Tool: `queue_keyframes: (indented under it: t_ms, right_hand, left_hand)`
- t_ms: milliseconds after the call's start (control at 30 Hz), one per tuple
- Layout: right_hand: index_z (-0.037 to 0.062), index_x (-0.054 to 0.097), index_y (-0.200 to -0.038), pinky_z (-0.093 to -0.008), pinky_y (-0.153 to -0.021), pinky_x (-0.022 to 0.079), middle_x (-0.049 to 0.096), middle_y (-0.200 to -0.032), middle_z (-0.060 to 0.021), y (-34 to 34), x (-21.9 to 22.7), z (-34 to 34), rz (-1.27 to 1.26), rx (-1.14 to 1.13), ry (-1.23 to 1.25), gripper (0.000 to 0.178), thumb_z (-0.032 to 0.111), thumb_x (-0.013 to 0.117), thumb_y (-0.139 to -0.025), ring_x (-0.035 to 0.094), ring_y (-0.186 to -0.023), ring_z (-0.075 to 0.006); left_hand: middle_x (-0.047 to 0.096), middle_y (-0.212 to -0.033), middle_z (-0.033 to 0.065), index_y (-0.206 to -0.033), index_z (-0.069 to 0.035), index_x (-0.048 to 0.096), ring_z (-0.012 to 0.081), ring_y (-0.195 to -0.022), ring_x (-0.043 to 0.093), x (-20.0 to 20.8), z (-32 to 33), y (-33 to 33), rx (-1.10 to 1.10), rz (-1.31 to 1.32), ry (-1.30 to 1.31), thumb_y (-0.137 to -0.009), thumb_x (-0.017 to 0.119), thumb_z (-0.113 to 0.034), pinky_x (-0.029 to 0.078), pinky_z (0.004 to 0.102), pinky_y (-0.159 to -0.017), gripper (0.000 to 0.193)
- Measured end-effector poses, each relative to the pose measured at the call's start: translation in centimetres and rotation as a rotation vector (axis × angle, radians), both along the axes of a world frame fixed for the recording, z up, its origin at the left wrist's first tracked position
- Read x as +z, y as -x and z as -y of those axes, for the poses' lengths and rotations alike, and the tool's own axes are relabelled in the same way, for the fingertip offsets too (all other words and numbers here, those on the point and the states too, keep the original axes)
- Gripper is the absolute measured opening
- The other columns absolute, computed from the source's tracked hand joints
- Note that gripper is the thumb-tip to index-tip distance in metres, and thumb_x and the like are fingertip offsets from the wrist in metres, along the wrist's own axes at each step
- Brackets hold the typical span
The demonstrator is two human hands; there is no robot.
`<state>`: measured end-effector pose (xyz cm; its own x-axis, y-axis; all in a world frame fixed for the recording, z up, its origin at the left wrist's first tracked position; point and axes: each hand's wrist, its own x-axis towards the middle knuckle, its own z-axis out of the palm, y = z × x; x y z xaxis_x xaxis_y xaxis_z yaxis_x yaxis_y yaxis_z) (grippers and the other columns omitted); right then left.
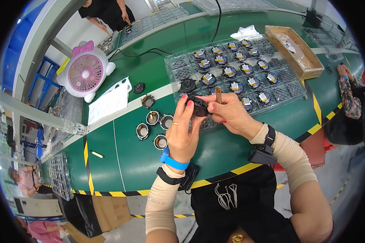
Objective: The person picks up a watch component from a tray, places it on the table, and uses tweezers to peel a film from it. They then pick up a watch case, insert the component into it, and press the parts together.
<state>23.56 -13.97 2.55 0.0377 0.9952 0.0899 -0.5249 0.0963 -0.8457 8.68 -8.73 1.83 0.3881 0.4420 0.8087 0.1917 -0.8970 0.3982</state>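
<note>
Right around the middle of the frame, a black round part (198, 106) is held up over the bench (223, 156). The left hand (183, 131) has its grip clamped on the part's left side, fingers above and thumb beneath; the right hand (237, 115) pinches its right edge, and a thin brown strip (218, 95) sticks up by those fingers. Just left of the hands lie several open ring-shaped parts (142, 131), with a darker round piece (139, 88) above them. Behind the hands, toward the upper right, a clear plastic tray (280, 94) carries rows of round units (253, 82) with yellow-and-white tops. Beyond its right end sits a wooden box (313, 72). At upper left, a white sheet with cut-out holes (109, 101) lies near a white-and-pink fan (85, 73). A co-worker in black (107, 12) is at the top left; another person's patterned sleeve (350, 97) shows at far right.
</note>
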Motion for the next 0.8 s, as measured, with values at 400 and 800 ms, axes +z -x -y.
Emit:
queue_keyframes:
  t_ms: [400, 800]
  right_hand:
    - [0.0004, 0.060, -0.106, -0.0195, -0.043, 0.023, 0.048, -0.062, 0.0035, 0.4, 0.4, 0.1, -0.026, -0.037, 0.047, 0.032, 0.020, 0.063, -0.081, 0.032, -0.047, -0.0034]
    - [0.0016, 0.053, -0.108, -0.0189, -0.043, 0.025, 0.052, -0.074, 0.0014, 1.0, -0.7, 0.7, -0.294, -0.068, 0.063, 0.032, 0.021, 0.060, -0.083, 0.033, -0.049, -0.0028]
  left_hand:
    - [0.047, -0.121, 0.0197, -0.116, 0.004, 0.046, 0.0220, -0.081, 0.064, 0.3, 0.6, -0.3, -0.077, 0.054, 0.152, -0.068, 0.064, 0.012, 0.054, 0.0276, -0.070, 0.052]
    - [0.045, -0.124, 0.0201, -0.119, 0.004, 0.045, 0.0240, -0.085, 0.063, 0.2, 1.2, -1.0, -0.090, 0.065, 0.253, -0.068, 0.066, 0.008, 0.054, 0.0282, -0.069, 0.055]
